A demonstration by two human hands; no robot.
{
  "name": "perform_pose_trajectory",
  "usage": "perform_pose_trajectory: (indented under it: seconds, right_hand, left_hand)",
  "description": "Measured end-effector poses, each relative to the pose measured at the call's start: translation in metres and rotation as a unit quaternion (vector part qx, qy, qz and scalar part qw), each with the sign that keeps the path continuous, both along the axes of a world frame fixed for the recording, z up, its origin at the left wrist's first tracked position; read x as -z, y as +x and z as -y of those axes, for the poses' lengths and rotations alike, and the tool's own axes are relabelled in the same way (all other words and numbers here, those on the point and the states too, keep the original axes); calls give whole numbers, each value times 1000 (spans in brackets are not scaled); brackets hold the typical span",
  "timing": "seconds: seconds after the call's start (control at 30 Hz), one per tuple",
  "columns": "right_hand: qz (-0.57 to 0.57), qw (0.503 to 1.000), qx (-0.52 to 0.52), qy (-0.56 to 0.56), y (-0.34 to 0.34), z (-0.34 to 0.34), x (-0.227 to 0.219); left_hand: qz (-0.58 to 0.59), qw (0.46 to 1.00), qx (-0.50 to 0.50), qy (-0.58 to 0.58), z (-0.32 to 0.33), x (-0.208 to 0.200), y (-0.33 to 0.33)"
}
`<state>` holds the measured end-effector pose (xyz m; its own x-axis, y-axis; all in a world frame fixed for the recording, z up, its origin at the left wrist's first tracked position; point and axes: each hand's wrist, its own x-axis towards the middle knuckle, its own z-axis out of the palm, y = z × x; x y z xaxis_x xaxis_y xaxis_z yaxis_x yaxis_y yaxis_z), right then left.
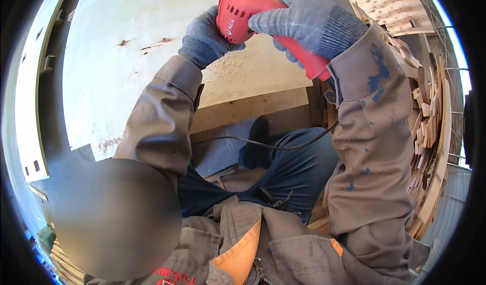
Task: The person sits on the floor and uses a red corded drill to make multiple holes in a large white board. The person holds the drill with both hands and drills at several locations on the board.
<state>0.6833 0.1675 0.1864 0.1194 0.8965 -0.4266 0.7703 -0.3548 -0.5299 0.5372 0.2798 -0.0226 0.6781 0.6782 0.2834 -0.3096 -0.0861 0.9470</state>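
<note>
Both my gloved hands are on a red corded power tool [245,6] with a vented, rounded body and a pistol-like handle, drill-like in outline. My right hand [316,24] is wrapped round its handle, fingers closed. My left hand [202,39] grips the body from the left side, its fingers partly behind the tool. The working end is hidden, so its exact kind does not show. Beneath lies a pale plywood sheet [136,77], with sawdust [228,67] scattered below the tool. A dark cord [268,145] runs across in front of my legs.
Wood offcuts [428,115] are heaped along the right side. Another plywood panel [390,6] lies at the far right. A long pale board with rectangular holes [30,107] stands at the left. My jeans-clad legs [298,168] are close under the sheet's near edge.
</note>
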Motion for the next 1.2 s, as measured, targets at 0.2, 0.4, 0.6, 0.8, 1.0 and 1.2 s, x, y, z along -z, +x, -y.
perform_pose_trajectory:
  seconds: [0.2,0.4,0.6,0.8,1.0,1.2]
  right_hand:
    - [67,998,1,2,-33,24,-79]
    - [74,997,13,36,-47,46,-112]
    - [27,990,5,137,-45,80,-83]
    - [-50,997,53,28,-13,90,-66]
    - [-17,999,49,10,-11,91,-61]
    - [-46,998,47,9,-9,88,-56]
  left_hand:
    - [93,985,52,-135,10,-36,9]
    - [-97,973,-100,185,18,-85,-3]
    - [-56,978,-44,194,34,-68,-1]
    - [-101,973,-10,209,55,-68,-6]
    - [-104,977,-8,185,62,-63,-10]
    - [-123,971,-2,206,60,-69,-13]
